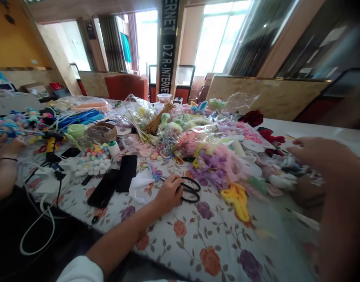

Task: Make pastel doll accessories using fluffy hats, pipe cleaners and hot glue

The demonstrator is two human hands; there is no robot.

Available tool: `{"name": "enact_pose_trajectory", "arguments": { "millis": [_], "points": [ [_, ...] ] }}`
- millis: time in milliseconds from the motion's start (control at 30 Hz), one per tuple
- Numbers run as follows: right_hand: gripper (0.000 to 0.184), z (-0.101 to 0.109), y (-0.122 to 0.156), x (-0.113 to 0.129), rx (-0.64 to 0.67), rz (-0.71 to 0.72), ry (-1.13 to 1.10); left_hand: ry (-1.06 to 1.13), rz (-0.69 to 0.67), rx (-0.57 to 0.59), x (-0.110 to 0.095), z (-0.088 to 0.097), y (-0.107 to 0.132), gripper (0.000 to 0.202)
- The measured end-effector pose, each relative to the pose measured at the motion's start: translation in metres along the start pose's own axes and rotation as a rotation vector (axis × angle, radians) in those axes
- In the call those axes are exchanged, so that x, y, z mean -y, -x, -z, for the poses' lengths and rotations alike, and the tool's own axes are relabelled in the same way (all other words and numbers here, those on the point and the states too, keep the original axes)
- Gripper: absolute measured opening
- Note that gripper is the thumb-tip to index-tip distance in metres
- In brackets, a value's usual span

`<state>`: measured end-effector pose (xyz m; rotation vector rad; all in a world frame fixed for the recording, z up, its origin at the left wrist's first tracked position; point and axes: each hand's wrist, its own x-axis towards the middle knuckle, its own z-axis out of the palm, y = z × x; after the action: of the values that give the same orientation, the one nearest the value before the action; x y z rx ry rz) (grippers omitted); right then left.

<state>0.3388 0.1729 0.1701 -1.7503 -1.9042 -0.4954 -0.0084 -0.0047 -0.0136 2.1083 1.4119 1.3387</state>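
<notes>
My left hand (169,192) rests on the flowered tablecloth (197,239) with its fingers curled round the black handles of a pair of scissors (189,190). A crumpled white cloth (141,183) lies just left of it. My right hand (321,154) hovers at the right, close to the camera and blurred, over small white and pink craft pieces (274,180); its fingers look bent and I see nothing in them. A yellow plush piece (237,199) and a heap of purple and pink fluffy trims (215,166) lie between the hands.
Two black phones (115,181) lie left of the cloth. Beyond them are a tray of pompoms (96,160), a yellow glue gun (51,144) and white cables (38,219). Another person's arm (5,168) rests at the far left. Plastic bags of craft stock (174,121) fill the table's middle.
</notes>
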Motion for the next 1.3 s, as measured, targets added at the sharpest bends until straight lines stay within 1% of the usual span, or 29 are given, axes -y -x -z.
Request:
{"name": "enact_pose_trajectory", "arguments": {
  "millis": [33,67,100,133,167,200,267,300,333,367,400,467,533,567,633,667,833,867,933,1033,1133,1233,1300],
  "points": [
    [0.040,0.015,0.008,0.016,-0.022,0.021,0.034,0.004,0.014,-0.030,0.000,0.002,-0.001,0.025],
    [0.039,0.026,0.021,0.036,-0.090,0.019,-0.015,0.004,0.028,-0.066,0.000,0.005,-0.003,0.024],
    [0.035,0.032,0.040,0.059,-0.132,0.061,-0.169,-0.001,0.037,-0.101,0.001,0.009,-0.005,0.024],
    [0.032,0.034,0.062,0.083,-0.144,0.117,-0.382,-0.013,0.041,-0.136,0.002,0.015,-0.008,0.024],
    [0.029,0.030,0.087,0.107,-0.115,0.226,-0.571,-0.034,0.041,-0.169,0.004,0.022,-0.012,0.023],
    [0.025,0.021,0.112,0.130,-0.068,0.376,-0.710,-0.069,0.042,-0.198,0.008,0.032,-0.017,0.023],
    [0.018,-0.007,0.157,0.169,0.102,0.650,-0.826,-0.203,0.058,-0.250,0.020,0.057,-0.030,0.021],
    [0.018,-0.023,0.175,0.184,0.139,0.717,-0.856,-0.316,0.087,-0.254,0.029,0.073,-0.037,0.021],
    [0.019,-0.039,0.190,0.194,0.153,0.753,-0.875,-0.456,0.130,-0.240,0.038,0.090,-0.045,0.022],
    [0.020,-0.053,0.201,0.202,0.161,0.775,-0.888,-0.616,0.181,-0.172,0.048,0.108,-0.052,0.026],
    [0.020,-0.066,0.210,0.207,0.163,0.782,-0.885,-0.771,0.235,-0.079,0.058,0.125,-0.060,0.032],
    [0.021,-0.083,0.220,0.212,0.130,0.778,-0.868,-0.858,0.293,-0.040,0.077,0.155,-0.071,0.040],
    [0.023,-0.091,0.225,0.214,0.099,0.797,-0.839,-0.907,0.322,0.008,0.093,0.175,-0.080,0.049],
    [0.024,-0.093,0.227,0.215,0.092,0.813,-0.818,-0.921,0.332,0.037,0.100,0.181,-0.084,0.052],
    [0.025,-0.094,0.229,0.217,0.101,0.828,-0.768,-0.941,0.356,0.094,0.111,0.185,-0.090,0.056],
    [0.025,-0.095,0.229,0.218,0.114,0.816,-0.745,-0.948,0.374,0.115,0.115,0.184,-0.093,0.054],
    [0.026,-0.095,0.227,0.218,0.214,0.731,-0.707,-0.935,0.478,0.154,0.130,0.180,-0.117,0.023],
    [0.025,-0.095,0.227,0.218,0.230,0.725,-0.705,-0.924,0.492,0.144,0.132,0.182,-0.124,0.021],
    [0.024,-0.095,0.227,0.217,0.254,0.720,-0.700,-0.903,0.509,0.087,0.132,0.187,-0.138,0.023],
    [0.022,-0.096,0.226,0.217,0.277,0.719,-0.697,-0.879,0.515,-0.055,0.130,0.198,-0.159,0.031],
    [0.021,-0.096,0.225,0.217,0.293,0.719,-0.695,-0.855,0.520,-0.173,0.125,0.207,-0.176,0.032],
    [0.022,-0.096,0.224,0.217,0.300,0.725,-0.693,-0.827,0.531,-0.262,0.122,0.213,-0.185,0.033],
    [0.022,-0.095,0.223,0.217,0.301,0.730,-0.697,-0.805,0.535,-0.308,0.121,0.214,-0.186,0.037]
  ]
}}
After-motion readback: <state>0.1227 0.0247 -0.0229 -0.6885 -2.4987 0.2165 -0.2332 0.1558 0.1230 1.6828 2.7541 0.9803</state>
